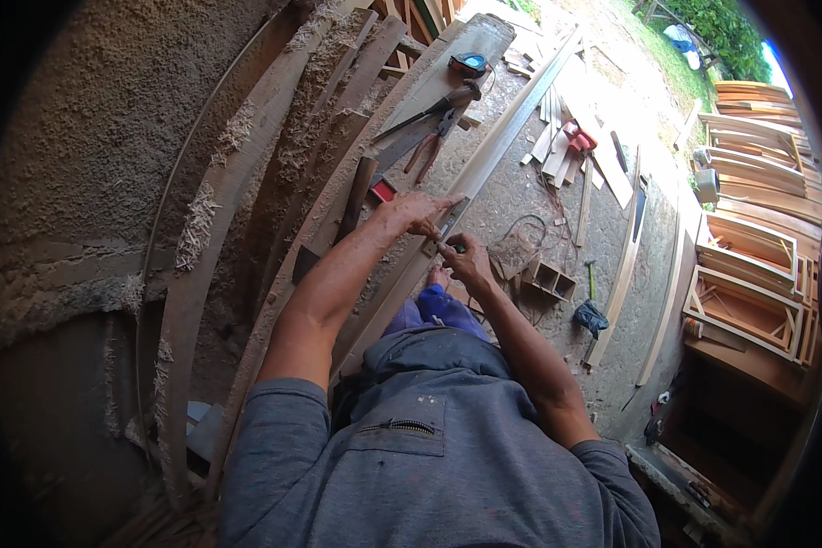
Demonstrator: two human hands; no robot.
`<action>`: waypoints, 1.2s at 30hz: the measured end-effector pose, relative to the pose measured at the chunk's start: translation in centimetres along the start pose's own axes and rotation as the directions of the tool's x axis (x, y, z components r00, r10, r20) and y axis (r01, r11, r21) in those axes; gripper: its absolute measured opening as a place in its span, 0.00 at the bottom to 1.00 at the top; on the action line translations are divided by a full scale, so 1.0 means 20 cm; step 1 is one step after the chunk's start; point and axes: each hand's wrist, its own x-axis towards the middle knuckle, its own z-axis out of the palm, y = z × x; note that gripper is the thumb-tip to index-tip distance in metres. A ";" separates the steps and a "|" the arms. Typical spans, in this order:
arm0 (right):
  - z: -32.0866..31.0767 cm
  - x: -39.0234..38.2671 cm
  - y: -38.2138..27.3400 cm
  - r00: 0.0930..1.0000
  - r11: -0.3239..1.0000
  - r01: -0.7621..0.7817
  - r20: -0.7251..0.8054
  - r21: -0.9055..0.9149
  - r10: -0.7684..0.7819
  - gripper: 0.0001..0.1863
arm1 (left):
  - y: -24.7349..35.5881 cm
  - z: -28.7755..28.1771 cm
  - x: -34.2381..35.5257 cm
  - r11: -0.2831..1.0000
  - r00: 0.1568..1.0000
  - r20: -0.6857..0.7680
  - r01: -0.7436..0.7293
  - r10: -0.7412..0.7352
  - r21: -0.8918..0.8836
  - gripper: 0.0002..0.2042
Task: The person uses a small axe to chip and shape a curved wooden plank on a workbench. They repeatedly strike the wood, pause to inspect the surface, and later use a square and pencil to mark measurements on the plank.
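A long pale wooden board runs away from my body toward the upper right. My left hand lies on it, index finger stretched along the wood and the other fingers bent down at its edge. What those fingers pinch is hidden. Close against them, my right hand is closed around a small slim tool with a dark handle; its kind is too small to tell. Both hands meet over the board's near part, above my knees.
On the bench plank at left lie a hammer, pliers, a blue tape measure and a red-and-black object. Wood offcuts, a red power tool and a green-handled hammer lie on the floor. Wooden frames stack at right.
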 end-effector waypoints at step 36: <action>-0.01 0.05 0.01 0.999 0.935 0.033 0.003 -0.352 -0.034 0.24 | 0.08 -0.04 -0.01 0.994 0.996 0.050 0.064 -0.069 0.093 0.52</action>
